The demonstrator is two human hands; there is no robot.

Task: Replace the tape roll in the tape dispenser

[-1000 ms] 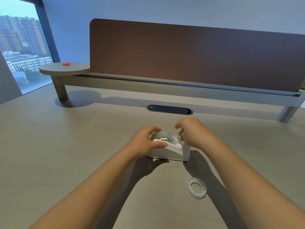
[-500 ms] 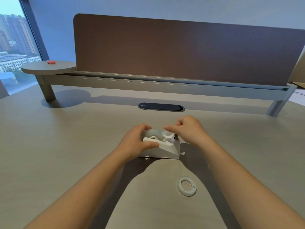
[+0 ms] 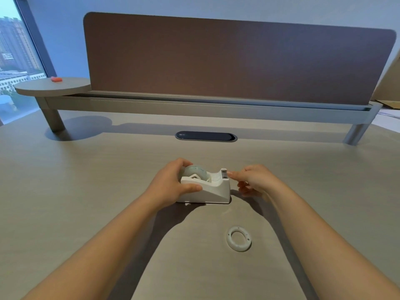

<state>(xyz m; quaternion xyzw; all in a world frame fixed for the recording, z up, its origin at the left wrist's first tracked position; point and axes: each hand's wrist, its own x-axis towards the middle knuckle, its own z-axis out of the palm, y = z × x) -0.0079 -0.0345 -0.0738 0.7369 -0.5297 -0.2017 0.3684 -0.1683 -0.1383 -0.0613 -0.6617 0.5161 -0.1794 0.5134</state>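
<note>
The dispenser [image 3: 205, 189] sits lengthwise between both hands, roll [image 3: 195, 171] seated at its left end. Left hand [image 3: 171, 185] clasps that end; right hand [image 3: 253, 180] pinches at the cutter [image 3: 224, 174], probably tape.

Lighting: soft, cool daylight from window [image 3: 15, 68] at upper left. Shadows: broad, soft-edged, dark bands beneath both forearms on desk [image 3: 65, 191]; oval shadow under round shelf [image 3: 52, 86]. Glare: none marked. Focus: generally sharp. Distortion: wide-angle bowing at frame edges.
</note>
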